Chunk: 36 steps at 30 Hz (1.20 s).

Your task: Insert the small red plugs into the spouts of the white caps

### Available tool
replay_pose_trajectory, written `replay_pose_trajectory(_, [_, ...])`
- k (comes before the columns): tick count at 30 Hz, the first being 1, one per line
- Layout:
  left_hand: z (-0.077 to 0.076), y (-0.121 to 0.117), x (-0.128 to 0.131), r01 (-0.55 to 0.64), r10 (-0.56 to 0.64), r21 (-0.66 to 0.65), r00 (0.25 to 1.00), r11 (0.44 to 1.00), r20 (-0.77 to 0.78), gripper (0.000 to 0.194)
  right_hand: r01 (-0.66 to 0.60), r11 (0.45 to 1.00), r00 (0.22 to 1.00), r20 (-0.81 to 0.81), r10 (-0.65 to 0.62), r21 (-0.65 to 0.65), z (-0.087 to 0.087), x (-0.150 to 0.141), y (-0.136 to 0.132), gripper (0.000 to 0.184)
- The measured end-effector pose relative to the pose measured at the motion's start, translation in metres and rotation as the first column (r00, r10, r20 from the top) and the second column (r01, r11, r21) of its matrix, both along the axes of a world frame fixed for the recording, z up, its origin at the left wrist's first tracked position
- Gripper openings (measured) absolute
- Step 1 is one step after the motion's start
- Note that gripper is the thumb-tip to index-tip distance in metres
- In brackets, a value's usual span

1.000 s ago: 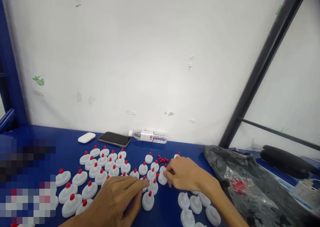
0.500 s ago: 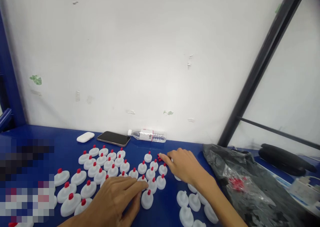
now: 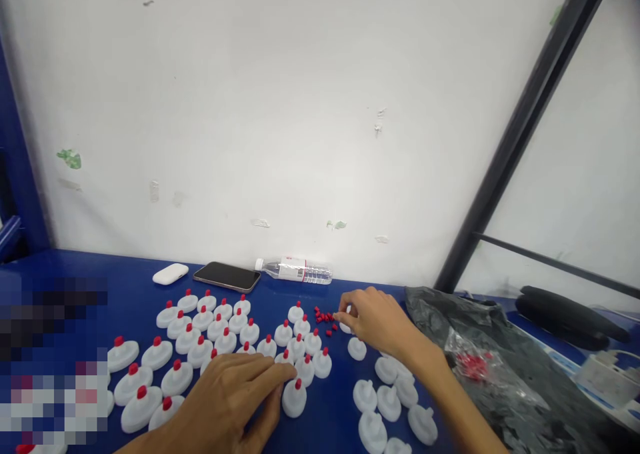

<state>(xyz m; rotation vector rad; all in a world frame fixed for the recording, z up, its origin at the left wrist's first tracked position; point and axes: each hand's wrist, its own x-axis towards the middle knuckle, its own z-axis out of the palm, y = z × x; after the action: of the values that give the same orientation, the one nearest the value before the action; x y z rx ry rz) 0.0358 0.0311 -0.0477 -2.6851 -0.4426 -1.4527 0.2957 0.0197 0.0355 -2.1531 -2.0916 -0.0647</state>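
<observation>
So, a big white wall (image 3: 300,107) is seen behind a glossy blue tabletop (image 3: 100,277), and on the right a crumpled dark grey plastic bag (image 3: 525,354) is laid out. The left hand (image 3: 240,394) is held low among the capped pieces, loosely curled and open. The right hand (image 3: 377,317) is held in a pinch right by the loose caps; whether one is gripped can't be told. A clear plastic bottle (image 3: 300,270) is laid on its side near the wall, with a flat black phone (image 3: 227,276) and a rounded white case (image 3: 171,274) to its left. Round white plastic pieces with red caps (image 3: 294,401) are spread left and centre, plain white nozzled pieces (image 3: 373,431) are grouped at right, and tiny loose red caps (image 3: 329,333) are scattered between.
</observation>
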Motion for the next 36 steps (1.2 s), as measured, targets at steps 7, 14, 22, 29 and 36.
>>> replay_pose_trajectory(7, [-0.005, 0.0, -0.001, -0.007, 0.007, 0.007, 1.0, 1.0, -0.015, 0.037, -0.326, 0.779, 0.839, -0.543, -0.023, -0.535, 0.01, 0.024, -0.02, 0.025])
replay_pose_trajectory(14, [0.0, -0.003, -0.003, -0.071, 0.072, 0.027, 0.997, 0.997, -0.039, 0.033, -0.423, 0.861, 0.765, -0.62, 0.173, -0.282, 0.012, 0.014, -0.013, 0.012])
replay_pose_trajectory(22, [0.008, -0.005, -0.006, -0.099, 0.106, 0.088, 0.992, 0.991, -0.072, 0.031, -0.591, 0.806, 0.369, -0.902, 0.223, -0.043, 0.011, -0.023, -0.018, 0.029])
replay_pose_trajectory(29, [0.002, 0.0, -0.005, -0.109, 0.11, 0.018, 0.992, 0.994, -0.061, 0.033, -0.379, 0.925, 0.735, -0.608, 0.301, -0.001, 0.01, -0.012, -0.012, 0.028])
replay_pose_trajectory(36, [-0.005, 0.003, -0.009, -0.132, 0.129, -0.014, 0.984, 0.991, -0.118, 0.04, -0.134, 0.991, 0.99, -0.047, 0.133, -0.02, -0.016, 0.001, 0.012, 0.009])
